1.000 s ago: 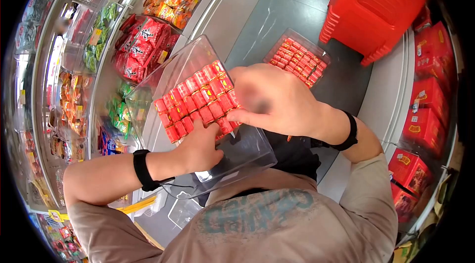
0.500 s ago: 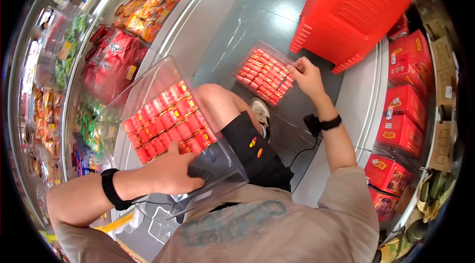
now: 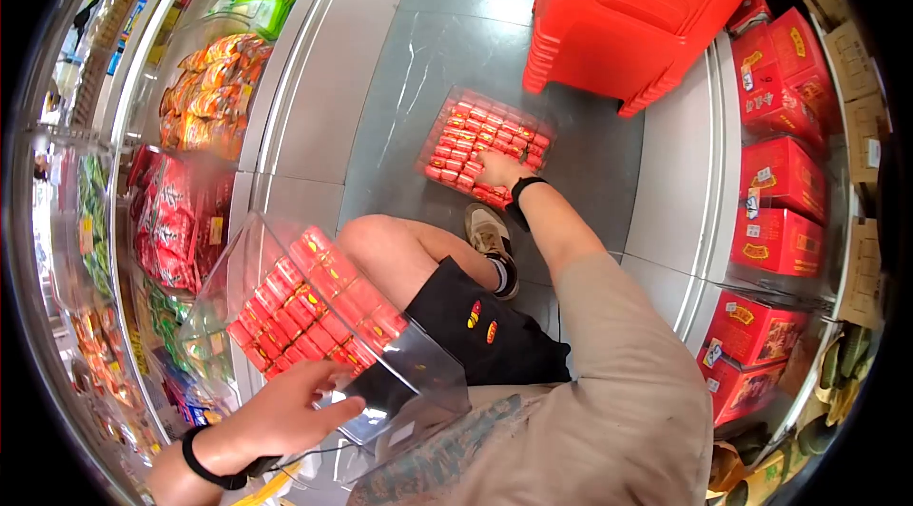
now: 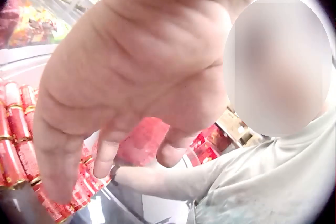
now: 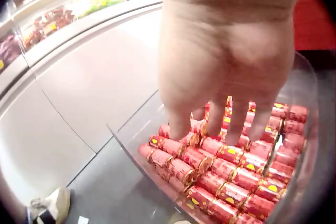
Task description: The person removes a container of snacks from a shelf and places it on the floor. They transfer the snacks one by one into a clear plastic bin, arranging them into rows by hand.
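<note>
A clear plastic box (image 3: 433,378) leans tilted by the person's lap, with rows of red-wrapped rolls (image 3: 314,316) filling its upper part. At the lower edge of those rows lies the left hand (image 3: 295,406), fingers extended over the rolls and thumb apart. On the floor stands a second clear box (image 5: 128,142), packed with more red-wrapped rolls (image 5: 231,174). The right hand (image 3: 499,166) reaches down into this box. Its spread fingers point downward among the rolls in the right wrist view, the fingertips partly hidden between them.
Beyond the floor box, red plastic stools (image 3: 656,11) stand stacked. Shelves with bagged snacks (image 3: 219,92) line the left side. Red cartons (image 3: 780,173) sit along the right shelf. The person's shoe (image 3: 490,240) is close to the floor box.
The right hand has left the tilted box and gone down to the floor box, first at its rim, now among its rolls. The left hand stays at the tilted box, which shows lower in view.
</note>
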